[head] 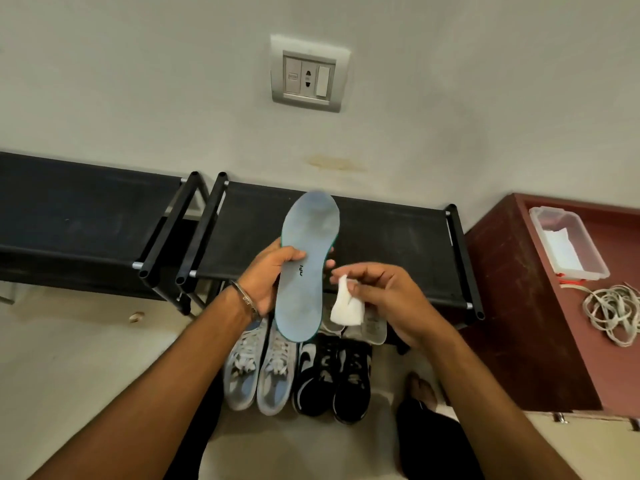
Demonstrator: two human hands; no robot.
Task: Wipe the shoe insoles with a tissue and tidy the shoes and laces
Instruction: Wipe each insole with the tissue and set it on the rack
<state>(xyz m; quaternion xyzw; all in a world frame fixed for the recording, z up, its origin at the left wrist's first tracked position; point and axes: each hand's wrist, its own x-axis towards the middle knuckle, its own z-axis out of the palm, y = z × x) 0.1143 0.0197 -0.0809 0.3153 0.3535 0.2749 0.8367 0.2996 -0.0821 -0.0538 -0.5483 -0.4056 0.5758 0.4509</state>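
The left hand (pixel 268 271) grips a pale blue insole (pixel 304 268) at its middle, thumb across the printed face and fingertips curled round the far edge, so that the insole stands nearly upright in the air with its toe end pointing toward the wall and its heel end hanging down over the shoes. A metal bangle (pixel 244 297) sits on that wrist. Just beside the insole, to its right and not touching it, the right hand (pixel 384 296) pinches a folded white tissue (pixel 346 306) between thumb and curled fingers, the loose end of the tissue drooping below the grip. Both are held above a low black shoe rack (pixel 391 244) that stands against the wall, with a second black rack (pixel 86 216) right next to it on the left. On the floor in front of the rack stand two pairs of shoes side by side: a grey and light blue pair (pixel 259 372) with pale laces on the left, touching a black and white pair (pixel 334 379) on the right. Behind the black pair, partly hidden by the right hand, lies something pale whose kind I cannot make out. To the right stands a reddish brown cabinet (pixel 519 306), and on its top are a clear plastic box (pixel 568 244) with white paper inside and, nearer, a loose coil of whitish cord (pixel 613 313). A switch and socket plate (pixel 308 74) is set in the wall above the rack. A bare foot (pixel 420 386) shows on the floor near the cabinet.
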